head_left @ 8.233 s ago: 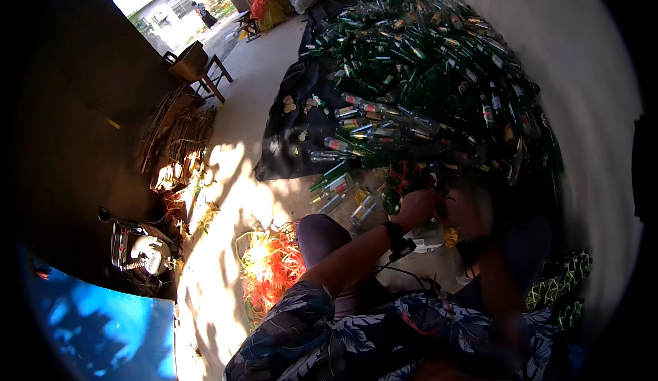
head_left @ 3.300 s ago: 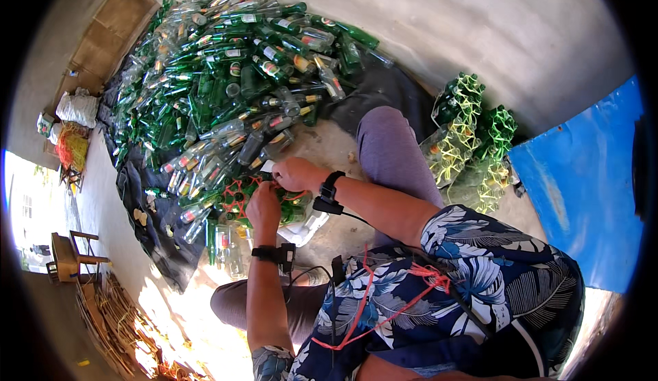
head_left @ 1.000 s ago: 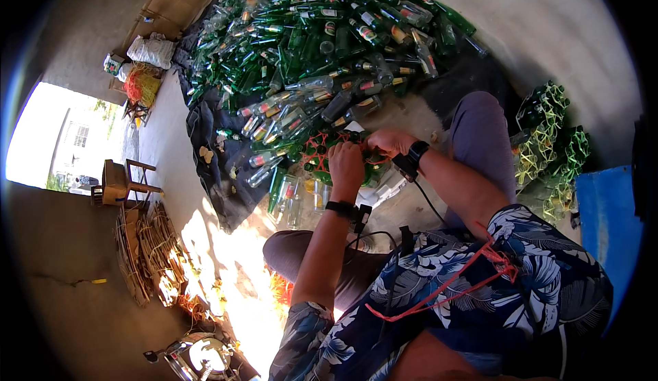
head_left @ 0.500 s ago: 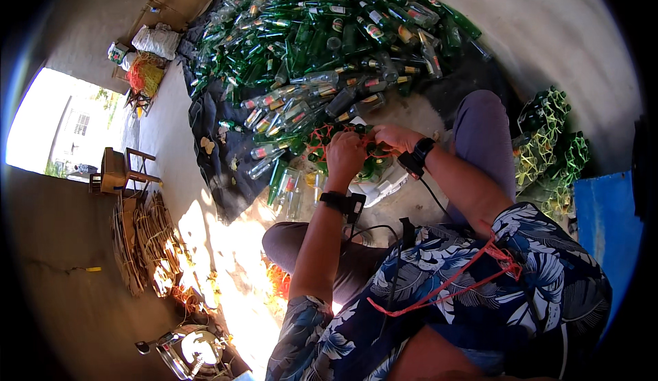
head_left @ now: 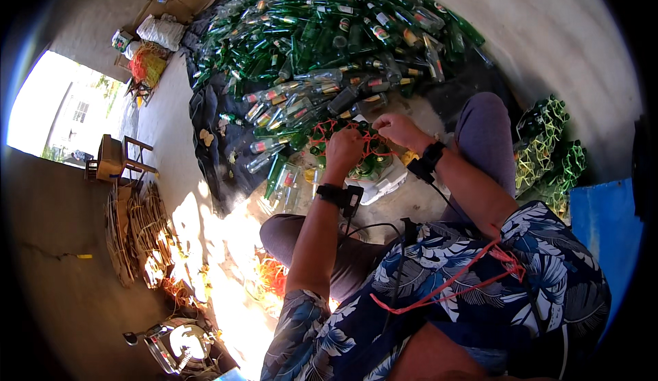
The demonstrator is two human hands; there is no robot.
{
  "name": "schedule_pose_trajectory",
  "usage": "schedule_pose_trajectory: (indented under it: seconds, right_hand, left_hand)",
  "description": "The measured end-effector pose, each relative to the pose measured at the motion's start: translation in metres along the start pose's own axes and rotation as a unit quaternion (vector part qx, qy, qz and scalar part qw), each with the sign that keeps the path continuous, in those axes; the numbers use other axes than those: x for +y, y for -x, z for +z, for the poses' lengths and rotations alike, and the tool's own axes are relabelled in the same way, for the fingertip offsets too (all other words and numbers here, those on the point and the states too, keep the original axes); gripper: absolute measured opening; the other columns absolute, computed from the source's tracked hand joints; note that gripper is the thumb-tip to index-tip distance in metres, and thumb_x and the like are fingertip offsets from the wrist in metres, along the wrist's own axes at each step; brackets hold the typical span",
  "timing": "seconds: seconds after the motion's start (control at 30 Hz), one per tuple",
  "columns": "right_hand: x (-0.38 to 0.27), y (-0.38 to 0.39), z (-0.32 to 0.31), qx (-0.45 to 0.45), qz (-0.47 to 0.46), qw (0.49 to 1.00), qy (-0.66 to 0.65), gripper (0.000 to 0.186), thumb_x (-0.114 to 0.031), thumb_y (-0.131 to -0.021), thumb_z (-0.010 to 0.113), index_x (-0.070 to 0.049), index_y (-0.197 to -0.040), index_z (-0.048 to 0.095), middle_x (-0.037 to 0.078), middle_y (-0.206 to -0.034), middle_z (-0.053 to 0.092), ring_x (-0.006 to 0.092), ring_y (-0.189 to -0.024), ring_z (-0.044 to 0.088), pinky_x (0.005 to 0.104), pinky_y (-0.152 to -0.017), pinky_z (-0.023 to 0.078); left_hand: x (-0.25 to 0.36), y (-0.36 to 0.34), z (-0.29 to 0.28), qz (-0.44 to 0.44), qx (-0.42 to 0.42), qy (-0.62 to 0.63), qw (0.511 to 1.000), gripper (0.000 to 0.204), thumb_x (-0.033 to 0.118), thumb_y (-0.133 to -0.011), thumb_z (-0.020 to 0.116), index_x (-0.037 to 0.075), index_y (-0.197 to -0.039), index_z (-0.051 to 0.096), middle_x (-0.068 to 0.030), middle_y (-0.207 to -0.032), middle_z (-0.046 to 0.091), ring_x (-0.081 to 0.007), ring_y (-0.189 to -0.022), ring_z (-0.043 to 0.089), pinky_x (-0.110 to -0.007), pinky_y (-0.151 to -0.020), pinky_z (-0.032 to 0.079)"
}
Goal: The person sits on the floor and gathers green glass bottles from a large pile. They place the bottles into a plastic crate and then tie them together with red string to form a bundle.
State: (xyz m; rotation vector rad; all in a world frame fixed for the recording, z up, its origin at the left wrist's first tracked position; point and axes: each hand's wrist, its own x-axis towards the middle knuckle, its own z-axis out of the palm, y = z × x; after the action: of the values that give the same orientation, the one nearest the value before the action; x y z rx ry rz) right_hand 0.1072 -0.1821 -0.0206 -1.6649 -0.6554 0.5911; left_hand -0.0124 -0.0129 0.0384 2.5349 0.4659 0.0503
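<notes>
Bottle bundle [head_left: 372,167]: on the floor in front of the knees, next to a white plastic object [head_left: 382,188]. Green glass, necks up as far as I can see, red plastic net [head_left: 320,133] over the tops.

Left hand [head_left: 345,149] — fingers curled down on the net, tips hidden, so can't tell if it's gripping a strand. Right hand [head_left: 397,130] — at the far right edge of the bundle, thumb and fingers drawn together; can't tell what, if anything, is pinched.

Handling, my read: heavy as a unit, rigid, slick, chips if knocked. Net looks light and limp; expect it to slide on glass. Take strands at the knots, bottles by the necks; support the bundle low.

Materials: loose green and clear bottles [head_left: 312,48], smooth cylinders with tapered necks, heaped on wrinkled black sheeting [head_left: 214,167]. Yellow-green netted bottles [head_left: 541,148] by the wall, diamond-like mesh.
</notes>
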Motion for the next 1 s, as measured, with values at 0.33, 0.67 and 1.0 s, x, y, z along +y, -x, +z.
schedule_pose_trajectory:
  seconds: [0.33, 0.67, 1.0]
  right_hand:
    - [0.024, -0.007, 0.025, -0.055, -0.060, 0.997, 0.000, 0.017, -0.011, -0.089, 0.068, -0.002, -0.103, 0.073, 0.009, -0.086, 0.070, 0.0156, -0.079, 0.064, 0.0340, -0.072, 0.052]
    - [0.005, -0.005, 0.014, -0.123, -0.048, 0.990, 0.044, 0.022, -0.015, -0.095, 0.067, -0.001, -0.111, 0.071, 0.004, -0.095, 0.070, 0.0116, -0.088, 0.064, 0.0301, -0.077, 0.051]
    - [0.004, 0.009, 0.015, -0.065, 0.229, 0.903, -0.357, 0.023, -0.028, -0.104, 0.055, -0.009, -0.098, 0.068, -0.006, -0.072, 0.050, 0.0048, -0.060, 0.041, 0.0237, -0.061, 0.043]
  left_hand:
    - [0.011, -0.004, 0.010, 0.078, 0.075, 0.025, 0.994, 0.019, 0.023, -0.080, 0.064, 0.008, -0.085, 0.075, -0.0151, -0.094, 0.067, -0.0365, -0.093, 0.065, -0.048, -0.080, 0.051]
    - [0.010, 0.004, 0.008, 0.073, 0.076, 0.030, 0.994, 0.023, 0.027, -0.086, 0.064, 0.006, -0.089, 0.074, -0.0156, -0.098, 0.068, -0.0361, -0.096, 0.066, -0.046, -0.083, 0.052]
    - [-0.007, 0.006, 0.005, 0.028, 0.077, -0.019, 0.996, 0.014, 0.022, -0.082, 0.068, 0.010, -0.084, 0.075, -0.0115, -0.098, 0.067, -0.0339, -0.099, 0.061, -0.046, -0.086, 0.049]
